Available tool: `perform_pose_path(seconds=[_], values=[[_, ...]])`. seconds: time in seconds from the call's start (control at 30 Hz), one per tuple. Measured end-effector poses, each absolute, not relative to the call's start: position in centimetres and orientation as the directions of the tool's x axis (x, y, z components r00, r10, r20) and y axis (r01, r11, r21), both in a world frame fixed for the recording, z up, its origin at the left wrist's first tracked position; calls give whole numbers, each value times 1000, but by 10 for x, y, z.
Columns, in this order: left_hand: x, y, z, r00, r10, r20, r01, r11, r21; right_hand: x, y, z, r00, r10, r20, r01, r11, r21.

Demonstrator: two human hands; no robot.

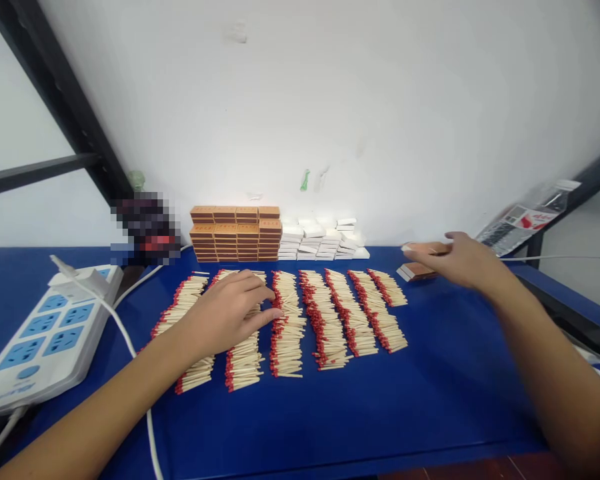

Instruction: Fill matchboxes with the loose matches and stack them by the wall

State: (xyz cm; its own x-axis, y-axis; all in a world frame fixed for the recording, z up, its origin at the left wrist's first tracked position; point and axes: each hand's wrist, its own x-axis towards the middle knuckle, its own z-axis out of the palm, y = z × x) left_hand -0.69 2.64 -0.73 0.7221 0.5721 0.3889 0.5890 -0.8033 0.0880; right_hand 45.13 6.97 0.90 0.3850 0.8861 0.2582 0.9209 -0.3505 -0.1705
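Note:
Red-headed wooden matches point(289, 347) lie in several long rows on the blue table point(380, 413). My left hand point(235, 310) rests over the rows on the left, thumb and fingers apart, its fingertips at the red heads of one row. No match shows between them. At the right, my right hand point(463, 260) has its fingers closed on a brown matchbox point(430, 248). Just below that box, another matchbox point(416, 271) lies on the table, its white end facing left. Part of the held box is covered by my fingers.
Stacked brown matchboxes point(235, 241) stand against the wall, beside piled white inner trays point(315, 241). A power strip point(50, 333) with a white cable point(130, 343) lies at the left. A plastic bottle point(527, 220) leans at the back right.

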Motion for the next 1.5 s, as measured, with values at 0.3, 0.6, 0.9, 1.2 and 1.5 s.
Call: perform_pose_path(seconds=[0.3,0.6,0.9,1.2,1.5], values=[[-10,28,-3,720,545,430,579,-813,62,453,-44,-53,459,872,170,885,-433,-168],[-12,30,-5,714,548,435,576,-814,80,489,-35,-42,-102,992,72,916,122,-381],[-5,19,-4,680,561,473,578,-806,124,360,-7,14,-317,924,213,787,381,-484],[-6,20,-4,558,624,547,647,-740,184,242,48,20,-586,743,324,480,640,-599],[1,18,-5,540,655,529,612,-737,287,240,30,-6,-456,807,375,413,566,-714]])
